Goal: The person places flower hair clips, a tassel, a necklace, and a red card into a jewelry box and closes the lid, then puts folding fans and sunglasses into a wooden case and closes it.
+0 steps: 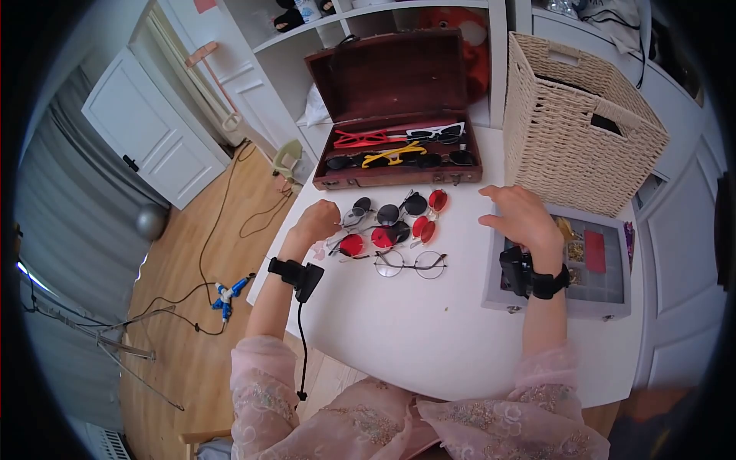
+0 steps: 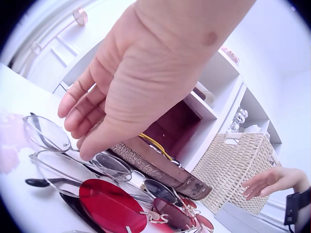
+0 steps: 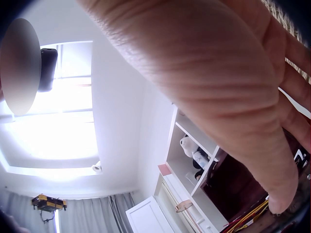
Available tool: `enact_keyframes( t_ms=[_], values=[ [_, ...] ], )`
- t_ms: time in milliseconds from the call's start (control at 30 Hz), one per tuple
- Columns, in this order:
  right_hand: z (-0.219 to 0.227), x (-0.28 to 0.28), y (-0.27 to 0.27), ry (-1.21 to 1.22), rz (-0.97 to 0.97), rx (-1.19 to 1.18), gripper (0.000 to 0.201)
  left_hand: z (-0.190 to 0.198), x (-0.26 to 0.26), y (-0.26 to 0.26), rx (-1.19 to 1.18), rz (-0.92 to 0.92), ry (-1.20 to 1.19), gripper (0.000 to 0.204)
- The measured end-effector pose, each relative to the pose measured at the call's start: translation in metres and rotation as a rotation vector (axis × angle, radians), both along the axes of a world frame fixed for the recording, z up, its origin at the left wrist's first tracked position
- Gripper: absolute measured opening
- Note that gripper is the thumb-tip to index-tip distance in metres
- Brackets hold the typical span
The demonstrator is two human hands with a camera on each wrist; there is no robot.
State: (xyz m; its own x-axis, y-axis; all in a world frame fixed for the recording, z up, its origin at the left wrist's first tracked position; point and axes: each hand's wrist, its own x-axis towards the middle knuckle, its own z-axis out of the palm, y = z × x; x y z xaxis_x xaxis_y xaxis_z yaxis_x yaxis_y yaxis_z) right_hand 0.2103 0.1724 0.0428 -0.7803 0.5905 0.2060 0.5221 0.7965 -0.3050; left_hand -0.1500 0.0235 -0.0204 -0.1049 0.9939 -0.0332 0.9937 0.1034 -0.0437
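Observation:
My left hand hovers at the left end of a group of sunglasses, fingers loosely bent. In the left wrist view its thumb and fingertips are right over thin-framed glasses with pale lenses; nothing shows gripped. Beside them lie red-lensed sunglasses and dark round sunglasses. Smaller red sunglasses sit at the group's right end. Nearer me are round clear eyeglasses. My right hand is held above the table on the right, fingers spread and holding nothing.
Behind the glasses stands an open dark red wooden case, with red, white, yellow and black glasses inside. A tall woven basket is at the back right. A grey compartment box lies under my right hand on the white table.

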Motion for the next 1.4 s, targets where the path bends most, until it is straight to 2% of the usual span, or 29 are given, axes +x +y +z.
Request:
enact_keyframes(
  t_ms=[167, 300, 400, 500, 667, 767, 933, 1267, 1400],
  values=[
    [0.0, 0.001, 0.001, 0.008, 0.013, -0.004, 0.045, -0.006, 0.004, 0.011, -0.05, 0.057, 0.075, 0.013],
    [-0.003, 0.0, 0.004, 0.008, 0.022, -0.004, 0.045, -0.011, 0.003, 0.008, -0.039, 0.09, 0.028, 0.013],
    [-0.004, -0.001, 0.005, 0.002, 0.024, -0.006, 0.046, -0.017, -0.003, 0.007, 0.025, 0.088, 0.03, 0.012],
    [0.0, 0.0, 0.003, -0.005, 0.016, -0.03, 0.046, -0.014, -0.005, 0.005, 0.113, 0.042, -0.07, 0.011],
    [-0.002, 0.0, 0.004, -0.005, 0.004, -0.05, 0.047, 0.006, -0.007, 0.006, 0.227, -0.09, -0.266, 0.008],
    [-0.007, 0.001, 0.006, 0.032, 0.037, 0.012, 0.046, 0.032, -0.001, 0.005, 0.273, -0.034, -0.337, 0.007],
    [0.002, 0.0, 0.001, -0.024, 0.014, -0.055, 0.046, 0.057, -0.014, 0.018, 0.412, 0.033, -0.305, 0.009],
    [0.004, 0.001, 0.004, -0.053, -0.024, -0.11, 0.045, 0.071, -0.023, 0.076, 0.481, -0.027, -0.102, 0.01],
    [0.001, -0.002, 0.005, -0.062, -0.002, -0.087, 0.044, 0.074, -0.029, 0.096, 0.491, 0.003, -0.163, 0.008]
  ],
)
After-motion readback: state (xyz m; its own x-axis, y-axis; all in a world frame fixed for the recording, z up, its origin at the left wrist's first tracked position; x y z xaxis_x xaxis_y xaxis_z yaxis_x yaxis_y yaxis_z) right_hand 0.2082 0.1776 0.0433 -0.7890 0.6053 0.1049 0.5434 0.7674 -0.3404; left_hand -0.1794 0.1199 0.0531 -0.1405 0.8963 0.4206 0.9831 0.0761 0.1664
